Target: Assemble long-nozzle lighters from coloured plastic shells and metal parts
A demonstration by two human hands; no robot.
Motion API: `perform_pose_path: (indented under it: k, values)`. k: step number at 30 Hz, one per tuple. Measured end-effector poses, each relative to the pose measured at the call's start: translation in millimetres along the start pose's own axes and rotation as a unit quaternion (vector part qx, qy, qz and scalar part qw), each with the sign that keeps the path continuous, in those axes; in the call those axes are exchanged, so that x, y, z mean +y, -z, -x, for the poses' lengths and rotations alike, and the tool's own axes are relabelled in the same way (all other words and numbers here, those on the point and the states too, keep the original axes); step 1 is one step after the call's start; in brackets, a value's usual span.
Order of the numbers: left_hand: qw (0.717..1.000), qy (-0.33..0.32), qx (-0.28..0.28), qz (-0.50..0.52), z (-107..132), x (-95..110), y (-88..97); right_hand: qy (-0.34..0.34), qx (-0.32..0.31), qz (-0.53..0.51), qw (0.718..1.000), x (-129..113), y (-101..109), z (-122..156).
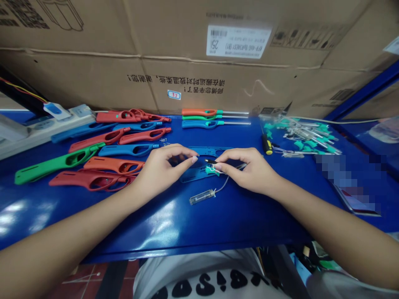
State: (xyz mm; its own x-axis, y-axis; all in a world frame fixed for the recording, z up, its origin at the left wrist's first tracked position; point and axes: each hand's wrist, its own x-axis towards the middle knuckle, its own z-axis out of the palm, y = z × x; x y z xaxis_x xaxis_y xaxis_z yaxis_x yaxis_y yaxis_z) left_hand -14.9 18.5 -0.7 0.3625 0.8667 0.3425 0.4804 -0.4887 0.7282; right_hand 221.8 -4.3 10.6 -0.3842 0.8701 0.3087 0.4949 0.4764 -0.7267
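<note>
A blue lighter shell half lies open on the blue table between my hands. My left hand rests on its left part with fingers curled and pinched at the shell's edge. My right hand pinches a thin black-tipped metal tube with a teal plastic piece over the shell. A wire runs from it down to a small clear gas tank lying on the table in front of the shell.
Red, blue and green lighter shells lie at the left. Finished lighters lie at the back. A pile of teal-tipped tube parts, a yellow-handled screwdriver, a phone at right, cardboard boxes behind.
</note>
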Motion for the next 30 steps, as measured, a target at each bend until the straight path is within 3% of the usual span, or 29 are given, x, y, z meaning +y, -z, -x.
perform_pose_path:
  k: [3,8,16,23,30]
  values:
    - [0.998,-0.038,-0.03,-0.047,1,-6,-2.2,-0.003,0.004,0.007,1.0,-1,-1,0]
    - [0.994,-0.095,-0.021,-0.047,4,-2,-1.6,-0.009,0.016,0.013,1.0,1,-4,0]
    - [0.991,-0.082,-0.101,0.011,13,14,-5.8,0.004,0.042,-0.004,0.999,1,-6,0]
    - [0.995,-0.053,-0.036,0.073,18,17,-13.8,-0.038,0.024,-0.091,0.995,-4,-10,1]
    - [0.992,0.004,-0.029,0.12,18,24,-11.4,-0.029,0.007,-0.108,0.994,-13,-10,4]
